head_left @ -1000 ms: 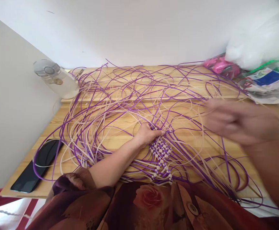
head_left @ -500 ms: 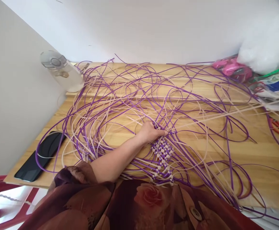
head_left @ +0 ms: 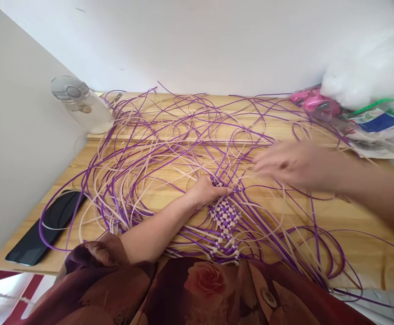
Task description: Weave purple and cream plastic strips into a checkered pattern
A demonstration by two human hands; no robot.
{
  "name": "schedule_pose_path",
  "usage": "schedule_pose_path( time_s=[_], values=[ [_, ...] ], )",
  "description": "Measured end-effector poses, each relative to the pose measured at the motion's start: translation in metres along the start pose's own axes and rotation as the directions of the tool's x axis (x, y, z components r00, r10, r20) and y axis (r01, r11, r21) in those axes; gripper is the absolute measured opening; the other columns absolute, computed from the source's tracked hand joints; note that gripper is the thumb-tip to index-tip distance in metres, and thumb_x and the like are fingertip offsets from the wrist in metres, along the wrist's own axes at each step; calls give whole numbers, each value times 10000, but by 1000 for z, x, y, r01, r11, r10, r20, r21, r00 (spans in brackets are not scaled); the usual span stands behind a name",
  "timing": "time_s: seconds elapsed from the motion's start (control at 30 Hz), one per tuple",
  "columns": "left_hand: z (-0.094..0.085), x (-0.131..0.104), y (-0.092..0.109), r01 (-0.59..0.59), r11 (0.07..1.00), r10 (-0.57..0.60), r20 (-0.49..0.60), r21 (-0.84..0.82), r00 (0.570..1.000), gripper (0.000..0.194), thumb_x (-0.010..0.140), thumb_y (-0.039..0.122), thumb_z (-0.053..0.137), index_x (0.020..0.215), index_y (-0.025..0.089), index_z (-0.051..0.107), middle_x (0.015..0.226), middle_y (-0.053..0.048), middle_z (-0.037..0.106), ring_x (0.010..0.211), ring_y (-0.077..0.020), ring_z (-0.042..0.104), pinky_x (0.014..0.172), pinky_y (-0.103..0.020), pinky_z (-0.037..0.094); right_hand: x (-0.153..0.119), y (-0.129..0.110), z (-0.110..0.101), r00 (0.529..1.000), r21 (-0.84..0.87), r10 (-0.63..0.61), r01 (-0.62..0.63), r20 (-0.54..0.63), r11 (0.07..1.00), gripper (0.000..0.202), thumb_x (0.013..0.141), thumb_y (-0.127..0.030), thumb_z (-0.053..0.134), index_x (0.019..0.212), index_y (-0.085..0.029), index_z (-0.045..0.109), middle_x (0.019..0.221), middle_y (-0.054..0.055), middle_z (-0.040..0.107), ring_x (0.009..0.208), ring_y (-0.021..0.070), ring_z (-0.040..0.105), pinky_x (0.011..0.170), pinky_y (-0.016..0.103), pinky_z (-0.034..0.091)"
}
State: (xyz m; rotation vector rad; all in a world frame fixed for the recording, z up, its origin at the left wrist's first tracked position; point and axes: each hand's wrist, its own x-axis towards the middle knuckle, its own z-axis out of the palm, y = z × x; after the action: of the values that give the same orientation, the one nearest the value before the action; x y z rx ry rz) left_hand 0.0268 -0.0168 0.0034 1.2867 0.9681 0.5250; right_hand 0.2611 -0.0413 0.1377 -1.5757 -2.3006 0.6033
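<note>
Near the middle of the wooden table [head_left: 373,262], my left hand [head_left: 205,192] pinches the upper part of the purple-and-white woven piece [head_left: 226,214], thumb laid across it, with loose purple and pale strands [head_left: 122,219] fanning out all round. That hold is the same as it was a second ago, and the piece lies under it as before, its lower end close to my shirt [head_left: 205,280]. What has changed is my right hand [head_left: 294,162]: half a second ago it was out of view, with pale strands drawn taut to the right; now it is back, blurred, beyond the piece and to its right. I cannot tell whether its fingers hold anything. Those taut lines are gone, so I judge that pull finished, my left pinch probably keeping the weave steady meanwhile.
</note>
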Motion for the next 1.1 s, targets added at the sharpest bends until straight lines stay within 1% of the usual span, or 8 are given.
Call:
schedule_pose_path(
  time_s=[0.07, 0.17, 0.37, 0.5, 0.57, 0.77, 0.9, 1.1],
  values=[
    [0, -1, 1, -20, 999, 21, 13, -50, 1000, 221, 604, 280, 787, 757, 135, 720, 702, -10, 672, 602, -114, 559, 599, -245, 438, 2, -4, 48, 930, -231, -306, 348, 202, 908, 200, 906, -205, 528, 965, -183, 718, 1043, 84, 696, 1032, 249, 596, 983, 427, 421],
    [1, 1, 0, -64, 994, 66, 24, -92, 998, 232, 599, 242, 784, 802, 141, 733, 759, -14, 695, 654, -125, 587, 647, -251, 462, 2, -6, 87, 914, -402, -357, 406, 194, 821, 225, 891, -106, 496, 1011, -140, 684, 1020, 116, 683, 1010, 255, 598, 919, 395, 445],
    [2, 1, -2, -8, 997, 10, 26, -71, 1000, 250, 603, 261, 785, 810, 130, 736, 727, -18, 691, 623, -121, 585, 640, -251, 461, 7, -30, 69, 979, -395, 15, 69, 205, 916, 172, 891, -186, 525, 786, -160, 659, 775, 90, 660, 719, 211, 615, 659, 302, 424],
    [1, -2, 1, -57, 988, 66, 64, -144, 996, 221, 584, 228, 799, 774, 142, 730, 718, 3, 683, 641, -112, 585, 674, -240, 462, 27, -24, 67, 891, 88, 250, -304, 379, 949, 309, 920, -365, 487, 724, -166, 619, 636, 42, 614, 543, 151, 563, 545, 261, 387],
    [1, -2, 1, -25, 975, 45, 88, -222, 995, 250, 559, 219, 815, 776, 135, 723, 739, -11, 692, 664, -121, 599, 718, -259, 477, 33, -8, 73, 879, 125, 326, -389, 349, 913, 334, 918, -385, 479, 696, -165, 597, 606, 29, 597, 521, 139, 537, 525, 255, 360],
    [1, 1, -3, 67, 941, -32, 110, -331, 993, 321, 507, 227, 845, 790, 126, 729, 765, -40, 712, 700, -150, 635, 787, -304, 498, 6, 11, 84, 994, -226, 106, -108, -22, 968, 185, 926, -326, 493, 945, -199, 628, 751, 11, 653, 651, 153, 564, 604, 261, 328],
    [1, -1, 1, 106, 935, -80, 92, -339, 993, 313, 468, 211, 857, 737, 126, 723, 704, -28, 699, 653, -144, 625, 748, -297, 498, -15, -1, 86, 998, -446, -59, 48, -11, 894, 194, 964, -262, 424, 939, -189, 602, 851, 61, 654, 785, 195, 586, 650, 282, 333],
    [1, -1, 3, 145, 922, -122, 84, -358, 989, 288, 462, 179, 844, 717, 129, 720, 706, -27, 705, 628, -136, 620, 706, -282, 492, -29, -22, 90, 999, -472, 34, -30, 1, 881, 176, 941, -203, 401, 912, -173, 572, 807, 88, 636, 724, 209, 568, 627, 308, 312]
  ],
)
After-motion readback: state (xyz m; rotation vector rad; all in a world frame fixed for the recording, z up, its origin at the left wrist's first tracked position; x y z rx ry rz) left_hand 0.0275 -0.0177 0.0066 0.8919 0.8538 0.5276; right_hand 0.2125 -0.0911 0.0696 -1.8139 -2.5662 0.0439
